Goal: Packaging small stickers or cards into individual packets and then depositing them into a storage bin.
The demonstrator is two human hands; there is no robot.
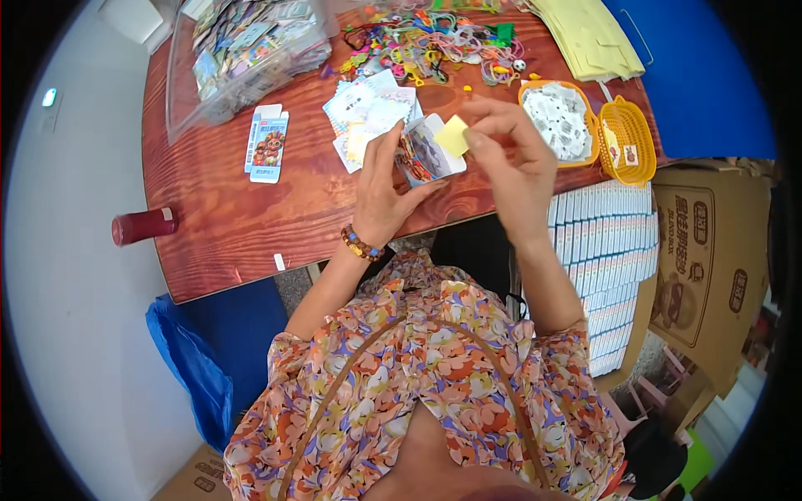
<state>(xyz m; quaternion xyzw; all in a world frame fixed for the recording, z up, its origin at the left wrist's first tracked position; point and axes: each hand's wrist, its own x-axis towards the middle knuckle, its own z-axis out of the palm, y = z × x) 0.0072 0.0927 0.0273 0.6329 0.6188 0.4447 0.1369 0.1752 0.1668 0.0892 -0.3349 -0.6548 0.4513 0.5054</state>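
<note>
My left hand (386, 188), with a beaded bracelet at the wrist, grips a small printed cardboard box (411, 160) just above the table's near part. The box's top is open toward me, and a grey piece (428, 152) shows inside it. Between the thumb and fingers of my right hand (510, 159) is a small yellow paper square (452, 136), held at the open mouth of the box. Behind my left hand lies a loose pile of patterned paper cards (368, 107). A flattened blue printed box (267, 145) rests on the table to the left.
A clear bin (180, 108) of packets stands at the far left, near a heap of colourful cords and charms (434, 42). An orange basket (591, 125) of white packets and a yellow basket (639, 171) are at right. A carton (639, 334) of stacked boxes stands beside the table; a dark red cylinder (144, 226) is at left.
</note>
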